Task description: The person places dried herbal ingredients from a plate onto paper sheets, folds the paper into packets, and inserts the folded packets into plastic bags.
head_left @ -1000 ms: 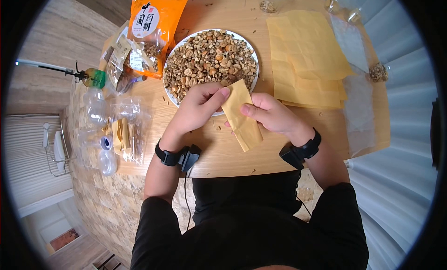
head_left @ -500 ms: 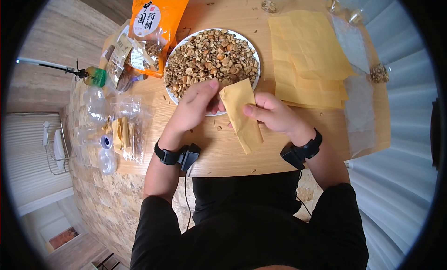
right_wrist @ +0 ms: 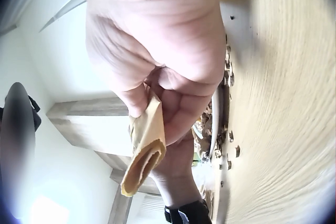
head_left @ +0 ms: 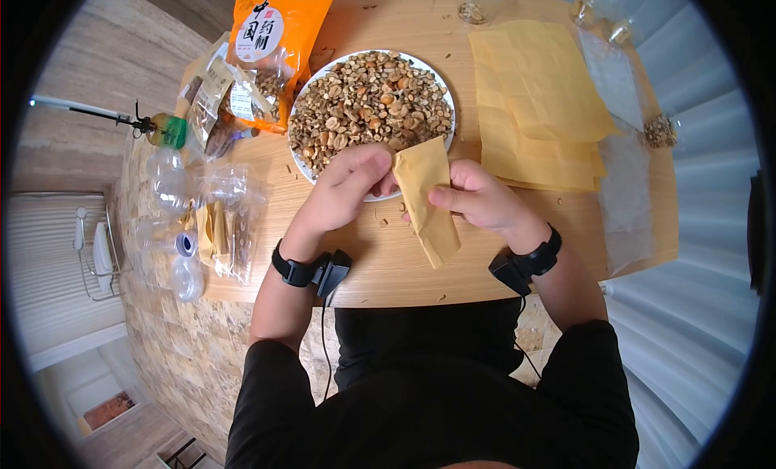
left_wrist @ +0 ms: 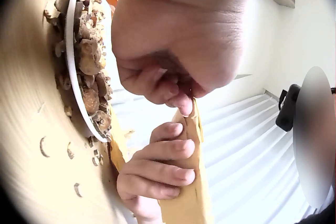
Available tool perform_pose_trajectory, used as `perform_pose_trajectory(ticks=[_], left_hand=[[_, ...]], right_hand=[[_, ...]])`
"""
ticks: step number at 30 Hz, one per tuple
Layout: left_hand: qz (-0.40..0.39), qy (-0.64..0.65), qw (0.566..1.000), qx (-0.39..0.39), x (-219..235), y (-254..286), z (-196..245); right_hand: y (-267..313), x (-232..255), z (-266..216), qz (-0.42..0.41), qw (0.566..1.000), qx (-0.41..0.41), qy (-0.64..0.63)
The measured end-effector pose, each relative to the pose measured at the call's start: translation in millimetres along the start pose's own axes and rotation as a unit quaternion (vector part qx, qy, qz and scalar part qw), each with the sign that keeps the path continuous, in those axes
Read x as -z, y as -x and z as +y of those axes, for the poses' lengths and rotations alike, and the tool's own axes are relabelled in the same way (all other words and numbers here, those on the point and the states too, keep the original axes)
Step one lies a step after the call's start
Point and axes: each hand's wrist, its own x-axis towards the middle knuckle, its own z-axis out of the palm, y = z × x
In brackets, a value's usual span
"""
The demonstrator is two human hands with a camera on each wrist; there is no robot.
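Note:
A folded yellow paper packet [head_left: 428, 206] is held up in front of the body, over the near edge of a white plate [left_wrist: 70, 50]. My right hand [head_left: 485, 198] grips its side, thumb on the front and fingers behind. My left hand [head_left: 343, 186] is at the upper left corner, where its fingertips pinch the paper edge in the left wrist view. The right wrist view shows the packet's lower end [right_wrist: 144, 166] as rolled, layered paper. Dried, chopped brown pieces [head_left: 368, 105] heap the plate.
Flat yellow paper sheets [head_left: 537, 105] and clear film [head_left: 626, 202] lie at right. An orange pouch [head_left: 279, 32] stands back left, near a green bottle [head_left: 168, 132]. Clear plastic containers [head_left: 170, 182] crowd the left. Small jars [head_left: 471, 12] stand at the back. Crumbs dot the tabletop [head_left: 380, 267].
My left thumb came off the packet's upper corner, and the left hand is now back at that corner. My right hand keeps its grip; the packet has shifted slightly right.

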Motion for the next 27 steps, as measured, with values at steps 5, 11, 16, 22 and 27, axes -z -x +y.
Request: perform_pose_trajectory(ticks=[5,11,16,22,27], left_hand=[[-0.009,0.007,1.000,-0.016,-10.0,-0.6,-1.6],[-0.028,0.007,0.999,-0.016,-5.6,-0.8,-4.7],[-0.024,0.026,0.999,-0.033,-6.4,0.0,-6.1],[-0.029,0.030,0.998,-0.039,-5.4,-0.7,-8.7],[-0.006,0.015,0.999,-0.046,-6.2,-3.5,-10.1]], right_hand=[[-0.5,6.6,6.7,-0.022,0.999,0.000,-0.047],[1.9,6.3,3.0,-0.028,0.998,-0.030,-0.046],[0.1,7.9,5.6,-0.054,0.996,-0.024,-0.063],[0.9,9.3,5.2,-0.054,0.996,-0.028,-0.070],[0.8,11.5,9.5,-0.050,0.998,-0.035,-0.020]])
